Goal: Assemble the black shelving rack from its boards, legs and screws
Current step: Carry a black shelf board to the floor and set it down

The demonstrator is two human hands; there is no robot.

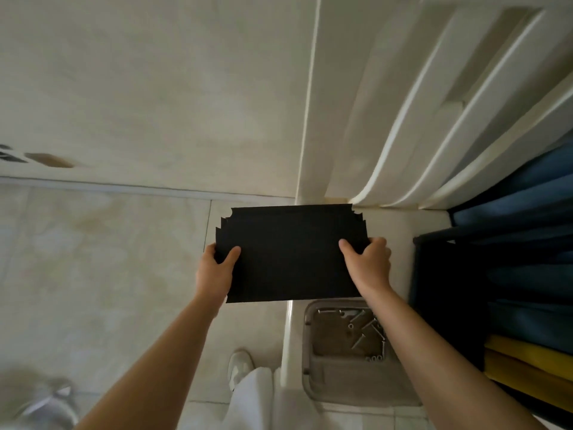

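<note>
Below black board (291, 252), tray (313, 383) (holding screws (367, 330))

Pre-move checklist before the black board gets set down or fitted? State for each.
1. Left hand grip on the black board: ok, thumb on top, fingers curled round the left edge.
2. Right hand grip: ok, thumb on top at the right edge.
3. Board held level: ok, roughly flat, both ends supported.
4. Corner notches intact: ok on the two far corners; near corners cannot tell.
5. Screws within reach: ok, lying in the clear tray below the right forearm.
6. Legs ready: cannot tell, none visible in the head view.
</note>
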